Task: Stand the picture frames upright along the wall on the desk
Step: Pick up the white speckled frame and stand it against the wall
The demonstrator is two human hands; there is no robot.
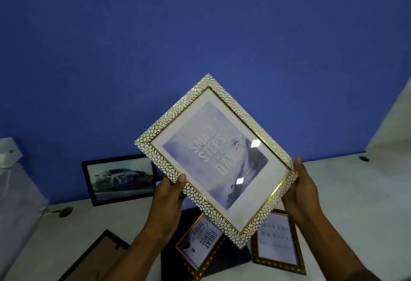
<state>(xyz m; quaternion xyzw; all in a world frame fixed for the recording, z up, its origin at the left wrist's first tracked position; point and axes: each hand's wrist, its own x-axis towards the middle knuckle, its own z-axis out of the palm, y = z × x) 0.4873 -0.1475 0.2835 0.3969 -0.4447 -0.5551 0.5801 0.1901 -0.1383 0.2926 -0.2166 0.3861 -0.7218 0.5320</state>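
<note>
The white and gold frame (214, 158) is held in the air above the desk (347, 203), in front of the blue wall (200, 25). It is rotated to a diamond attitude: its long axis runs from upper left to lower right, with one corner pointing up and one pointing down toward the person.

The left hand (171, 194) grips the lower left edge, thumb on the front face. The right hand (299, 188) grips the right corner, fingers wrapped behind. Both hands are closed on the frame; neither is free.

The wall lies beyond the frame, away from the person. The free stretch of desk along the wall lies to the right of the black car frame (121, 179), which already stands against the wall. That stretch appears nearer the right hand.

To stand upright, the frame must first be rotated until one edge is level, then lowered to the desk by the wall.

The frame has a pebbled white border with a gold inner lip. The glass shows glare spots. The print reads "SMALL STEPS" over a pale mountain scene.

Two gold frames (201, 245) (278, 243) and a dark frame (97, 256) lie flat on the desk below.
</note>
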